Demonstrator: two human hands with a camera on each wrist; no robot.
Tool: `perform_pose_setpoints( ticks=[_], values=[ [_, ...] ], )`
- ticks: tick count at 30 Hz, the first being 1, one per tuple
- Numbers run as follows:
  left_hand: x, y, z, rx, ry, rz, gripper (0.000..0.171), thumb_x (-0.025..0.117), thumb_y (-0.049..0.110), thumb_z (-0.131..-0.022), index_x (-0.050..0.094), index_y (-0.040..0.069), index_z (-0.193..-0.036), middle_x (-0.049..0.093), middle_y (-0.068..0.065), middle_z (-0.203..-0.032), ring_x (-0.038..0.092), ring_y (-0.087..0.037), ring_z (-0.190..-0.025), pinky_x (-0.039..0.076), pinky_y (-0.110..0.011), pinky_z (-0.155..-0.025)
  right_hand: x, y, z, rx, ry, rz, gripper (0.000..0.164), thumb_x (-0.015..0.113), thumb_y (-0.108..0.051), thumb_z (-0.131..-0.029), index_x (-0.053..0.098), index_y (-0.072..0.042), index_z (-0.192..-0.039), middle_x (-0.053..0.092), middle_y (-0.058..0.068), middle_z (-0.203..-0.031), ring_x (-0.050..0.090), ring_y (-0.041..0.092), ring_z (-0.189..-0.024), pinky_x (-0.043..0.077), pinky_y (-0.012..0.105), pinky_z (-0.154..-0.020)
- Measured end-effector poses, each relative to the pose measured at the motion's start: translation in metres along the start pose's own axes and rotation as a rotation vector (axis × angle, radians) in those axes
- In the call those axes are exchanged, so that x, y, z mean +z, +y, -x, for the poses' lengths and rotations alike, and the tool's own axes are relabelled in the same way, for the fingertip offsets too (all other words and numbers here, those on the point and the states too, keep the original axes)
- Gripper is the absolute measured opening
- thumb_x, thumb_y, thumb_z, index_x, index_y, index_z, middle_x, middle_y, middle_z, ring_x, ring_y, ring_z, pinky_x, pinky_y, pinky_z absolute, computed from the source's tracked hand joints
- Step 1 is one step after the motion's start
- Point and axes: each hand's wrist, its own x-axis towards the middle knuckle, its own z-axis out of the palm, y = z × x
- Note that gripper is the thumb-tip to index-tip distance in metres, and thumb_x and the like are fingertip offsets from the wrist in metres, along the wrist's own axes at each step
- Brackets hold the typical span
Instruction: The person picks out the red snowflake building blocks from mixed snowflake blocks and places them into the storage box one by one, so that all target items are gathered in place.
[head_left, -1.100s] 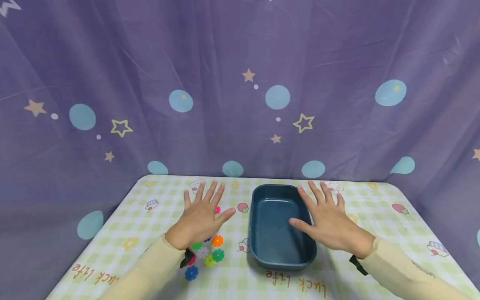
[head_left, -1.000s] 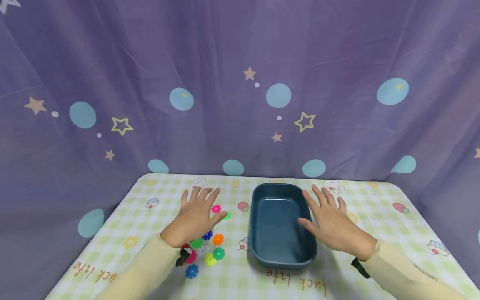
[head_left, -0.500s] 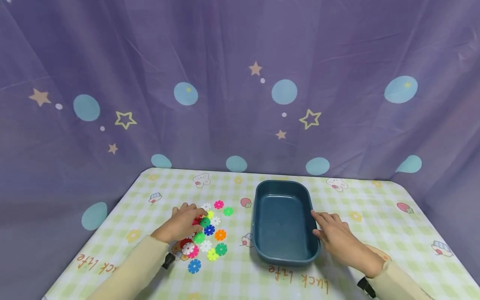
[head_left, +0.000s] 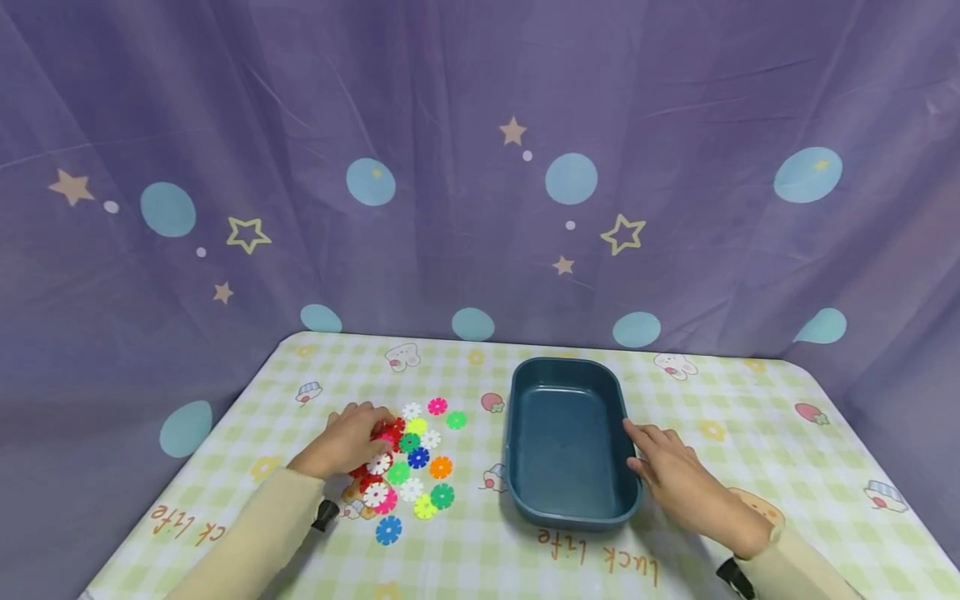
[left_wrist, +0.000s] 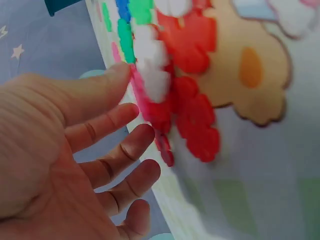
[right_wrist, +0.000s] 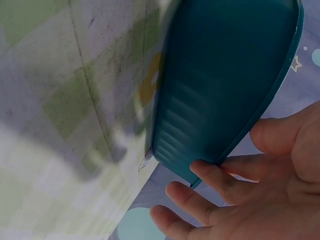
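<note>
On the left of the table in the head view lies a loose heap of small notched plastic discs (head_left: pixel 399 472) in red, pink, white, green, yellow, blue and orange. My left hand (head_left: pixel 341 442) is at the heap's left edge, fingers bent loosely. In the left wrist view its thumb tip overlaps a pink disc, and its fingertips are close by the red discs (left_wrist: pixel 197 120), nothing pinched between them. My right hand (head_left: pixel 678 483) is at the right rim of a dark teal rectangular box (head_left: pixel 573 454), fingers relaxed, fingertips right at the rim.
The table wears a green-and-white checked cloth (head_left: pixel 480 558) printed with cartoons and lettering. A single blue disc (head_left: pixel 388 530) lies nearest the front edge of the heap. Behind the table hangs a purple curtain (head_left: pixel 450 100) with stars and balloons.
Both hands have come down from spread, raised poses. My left hand has drawn back leftward to the heap's edge, uncovering more discs; my right hand has moved to the box's right rim.
</note>
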Motion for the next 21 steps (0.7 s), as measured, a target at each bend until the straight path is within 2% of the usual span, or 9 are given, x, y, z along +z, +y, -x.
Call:
perform_pose_setpoints(
  ticks=[4,8,10,14,17,21],
  values=[
    [0.001,0.0,-0.003,0.001,-0.041,0.007,0.028,0.069,0.027,-0.072,0.057,0.017,-0.095,0.047,0.004,-0.083,0.037,-0.017,-0.081,0.03,-0.038,-0.072,0.0,0.0,0.0,-0.006,0.004,-0.017,0.046,0.054,-0.013,-0.085,0.039,0.0,-0.127,0.049,0.008,-0.114,0.044,0.025,-0.099,0.035,0.046,-0.073],
    [0.001,0.003,-0.005,0.017,-0.047,0.011,0.018,0.069,0.021,-0.073,0.055,0.018,-0.084,0.043,0.003,-0.077,0.035,-0.018,-0.077,0.03,-0.036,-0.069,0.001,0.0,0.001,-0.005,0.001,-0.03,0.046,0.053,-0.013,-0.085,0.039,0.0,-0.127,0.049,0.008,-0.114,0.044,0.026,-0.1,0.035,0.046,-0.074],
    [0.001,0.005,-0.005,0.019,-0.038,0.029,0.014,0.066,0.017,-0.075,0.053,0.017,-0.079,0.042,0.003,-0.074,0.035,-0.018,-0.075,0.031,-0.033,-0.066,0.001,-0.001,0.002,0.001,-0.003,-0.035,0.046,0.052,-0.013,-0.086,0.038,0.0,-0.128,0.049,0.008,-0.114,0.043,0.025,-0.1,0.035,0.047,-0.075],
    [0.002,0.007,-0.008,0.008,0.011,0.127,0.013,0.062,0.014,-0.079,0.05,0.016,-0.074,0.044,0.001,-0.066,0.041,-0.016,-0.063,0.036,-0.028,-0.055,0.001,-0.001,0.002,0.011,-0.011,-0.041,0.046,0.051,-0.013,-0.086,0.037,0.0,-0.128,0.048,0.008,-0.115,0.043,0.025,-0.101,0.034,0.047,-0.077],
    [0.003,0.006,-0.011,0.001,0.052,0.189,0.012,0.064,0.018,-0.078,0.052,0.016,-0.075,0.047,0.002,-0.06,0.043,-0.013,-0.053,0.038,-0.027,-0.048,0.0,-0.001,0.002,0.012,-0.015,-0.044,0.046,0.051,-0.012,-0.087,0.037,0.0,-0.128,0.048,0.008,-0.115,0.044,0.024,-0.101,0.034,0.046,-0.078],
    [0.004,0.005,-0.013,-0.005,0.063,0.215,0.013,0.067,0.02,-0.074,0.056,0.017,-0.079,0.05,0.004,-0.06,0.044,-0.012,-0.051,0.039,-0.027,-0.047,0.0,-0.001,0.001,0.017,-0.021,-0.052,0.046,0.05,-0.012,-0.087,0.036,0.0,-0.129,0.048,0.009,-0.115,0.044,0.025,-0.102,0.034,0.047,-0.079]
  ],
)
